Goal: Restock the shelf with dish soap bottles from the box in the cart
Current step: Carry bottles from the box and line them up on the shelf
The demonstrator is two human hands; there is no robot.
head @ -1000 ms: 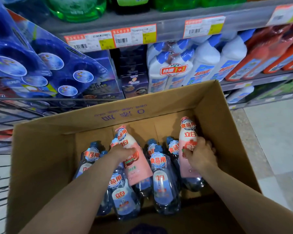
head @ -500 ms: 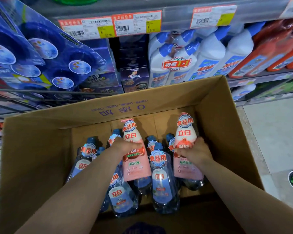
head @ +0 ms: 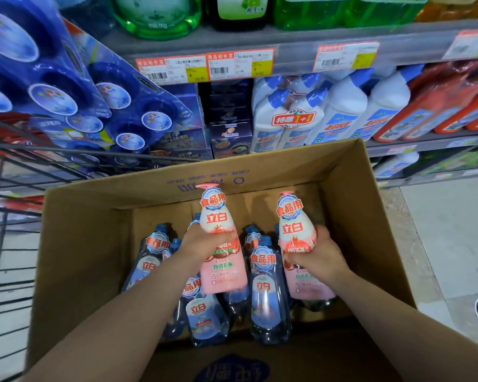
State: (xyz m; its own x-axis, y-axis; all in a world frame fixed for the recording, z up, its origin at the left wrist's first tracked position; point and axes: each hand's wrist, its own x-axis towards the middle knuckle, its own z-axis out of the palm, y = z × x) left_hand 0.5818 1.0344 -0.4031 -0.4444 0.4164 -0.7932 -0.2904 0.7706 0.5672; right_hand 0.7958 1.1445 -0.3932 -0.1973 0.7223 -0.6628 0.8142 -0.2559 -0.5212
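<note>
An open cardboard box (head: 83,244) sits in a wire cart (head: 9,216). Inside it lie several blue dish soap bottles (head: 268,296) with red and white labels. My left hand (head: 204,241) grips a pink dish soap bottle (head: 218,224) around its middle, lifted above the blue ones. My right hand (head: 315,255) holds a second pink dish soap bottle (head: 294,224) the same way, near the box's right wall. Both pink bottles point cap-up toward the shelf.
The shelf (head: 260,48) with price tags stands right behind the box. Below it stand white cleaner bottles (head: 342,114) with blue caps, orange bottles (head: 439,106) and dark boxes (head: 229,133). Blue blister packs (head: 53,86) hang at the left. Tiled floor (head: 453,230) lies to the right.
Both hands have raised the two pink bottles up out of the pile of blue bottles, toward the box's far wall. The view has tilted up toward the shelf.
</note>
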